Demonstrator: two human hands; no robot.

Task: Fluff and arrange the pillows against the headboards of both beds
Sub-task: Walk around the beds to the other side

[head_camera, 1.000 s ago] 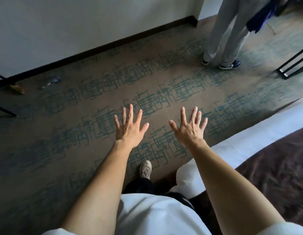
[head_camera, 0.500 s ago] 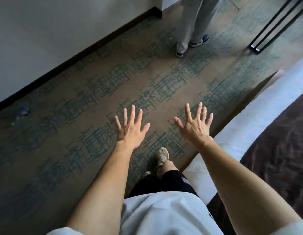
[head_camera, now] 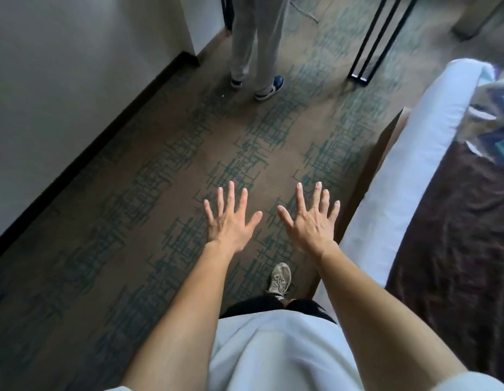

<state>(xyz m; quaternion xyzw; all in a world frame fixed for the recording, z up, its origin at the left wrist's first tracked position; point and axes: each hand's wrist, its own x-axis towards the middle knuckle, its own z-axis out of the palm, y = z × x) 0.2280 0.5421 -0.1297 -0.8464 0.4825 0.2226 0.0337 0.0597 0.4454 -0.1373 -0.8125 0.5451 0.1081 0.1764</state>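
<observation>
Both hands are held out in front of the body above the carpet [head_camera: 132,221], palms down. The left hand [head_camera: 231,221] is spread flat, fingers straight and apart, gripping nothing. The right hand [head_camera: 310,224] is in the same state and touches nothing.

The bed [head_camera: 408,176] lies to the right of the right hand; its white edge runs just beside that hand's little finger and away to the upper right. A brown cover [head_camera: 456,235] lies over the bed top. At the far right of the bed lies a patterned fabric piece [head_camera: 496,119]; whether it is a pillow cannot be told. It is well apart from both hands.

A carpeted aisle runs between the bed edge and the dark baseboard [head_camera: 90,148] of the wall on the left. At its far end stand a second person's legs [head_camera: 256,43], with a black metal frame [head_camera: 377,38] to their right. The person's own shoe [head_camera: 279,279] rests on the carpet below the hands.
</observation>
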